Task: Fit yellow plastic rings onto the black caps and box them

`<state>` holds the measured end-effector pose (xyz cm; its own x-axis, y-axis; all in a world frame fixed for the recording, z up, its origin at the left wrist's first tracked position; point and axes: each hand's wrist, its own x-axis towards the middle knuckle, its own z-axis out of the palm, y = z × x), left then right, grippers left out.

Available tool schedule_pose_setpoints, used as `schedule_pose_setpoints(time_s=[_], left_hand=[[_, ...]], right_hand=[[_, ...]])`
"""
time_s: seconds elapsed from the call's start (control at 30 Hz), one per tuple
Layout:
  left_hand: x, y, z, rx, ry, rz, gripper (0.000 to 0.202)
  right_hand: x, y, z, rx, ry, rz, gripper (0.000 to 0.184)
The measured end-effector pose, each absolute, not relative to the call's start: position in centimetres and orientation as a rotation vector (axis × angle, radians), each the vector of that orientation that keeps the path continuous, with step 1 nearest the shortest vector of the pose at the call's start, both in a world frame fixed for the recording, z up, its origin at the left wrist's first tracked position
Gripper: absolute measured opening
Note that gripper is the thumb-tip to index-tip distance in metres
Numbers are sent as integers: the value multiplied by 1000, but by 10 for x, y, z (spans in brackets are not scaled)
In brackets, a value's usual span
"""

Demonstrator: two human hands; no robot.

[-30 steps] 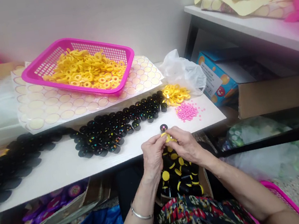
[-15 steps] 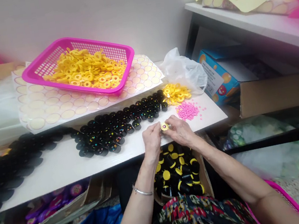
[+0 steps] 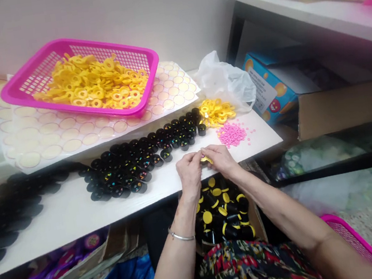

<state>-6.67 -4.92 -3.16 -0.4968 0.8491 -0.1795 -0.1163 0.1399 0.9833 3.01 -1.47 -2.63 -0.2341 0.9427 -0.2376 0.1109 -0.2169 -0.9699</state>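
Over the front edge of the white table, my left hand (image 3: 189,170) and my right hand (image 3: 223,158) meet with their fingertips pinched together. Between them is a small yellow ring piece (image 3: 206,159), tilted and partly covered by the fingers. A speck of pink shows at its middle, too small to make out well. Just beyond my right hand lies a heap of small pink pellets (image 3: 232,134), with a pile of yellow ring pieces (image 3: 217,111) behind it. Rows of small black cups (image 3: 130,164) with coloured bits inside stand to the left.
A pink basket (image 3: 85,106) full of yellow ring pieces sits on printed sheets (image 3: 68,145). Below my hands is a box of black pots with yellow lids (image 3: 207,217). A plastic bag (image 3: 225,77) and a blue carton (image 3: 266,90) are at the right.
The yellow ring piece has turned from facing up to a tilted position, and my fingers have closed further over it. The view has shifted slightly.
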Motion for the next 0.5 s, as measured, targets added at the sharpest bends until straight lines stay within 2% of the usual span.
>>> schedule_pose_setpoints(time_s=[0.37,0.5], left_hand=[[-68,-41,-46,766,1651,1481,23],[-73,-46,-41,816,1537,1448,28]], right_hand=[[21,-8,-37,-1325,-1112,1630,22],[20,-8,-29,-1351,-1114,1630,17]])
